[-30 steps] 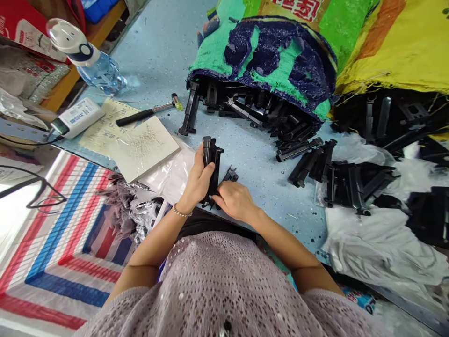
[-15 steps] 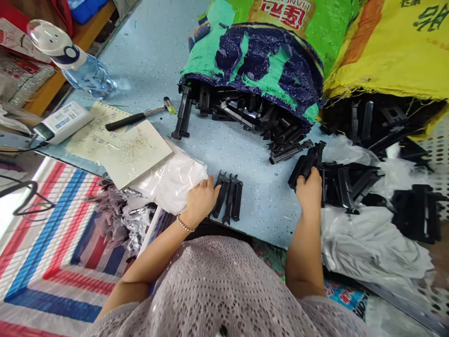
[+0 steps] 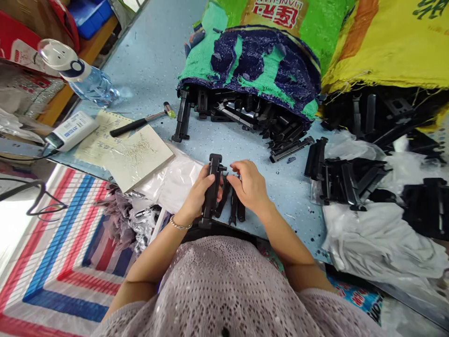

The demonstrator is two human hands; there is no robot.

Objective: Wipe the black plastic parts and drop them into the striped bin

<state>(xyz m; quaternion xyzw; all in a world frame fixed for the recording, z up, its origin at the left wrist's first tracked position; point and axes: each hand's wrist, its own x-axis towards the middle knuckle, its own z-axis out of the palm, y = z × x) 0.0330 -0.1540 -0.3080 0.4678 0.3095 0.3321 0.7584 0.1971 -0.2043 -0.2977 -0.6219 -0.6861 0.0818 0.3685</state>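
Observation:
My left hand (image 3: 199, 189) is wrapped round a long black plastic part (image 3: 212, 192) held upright near the table's front edge. Just to its right is my right hand (image 3: 249, 182), its thumb and fingertips curved close to the part's side; whether anything small is between them cannot be made out. Beneath and between the hands lie several slim black pieces (image 3: 233, 206) on the blue table (image 3: 147, 56). A pile of black parts (image 3: 242, 114) spills from the mouth of a green and navy sack (image 3: 259, 61).
On the left are a hammer (image 3: 129, 126), a cream pad (image 3: 140, 157), clear plastic bags (image 3: 178, 178), a white device (image 3: 72, 131) and a water bottle (image 3: 93, 84). To the right, a yellow sack (image 3: 396, 47), more black parts (image 3: 349, 182) and white bags (image 3: 379, 234).
My left hand has taken hold of the long black part. My right hand has come from the black parts at the right to beside my left hand.

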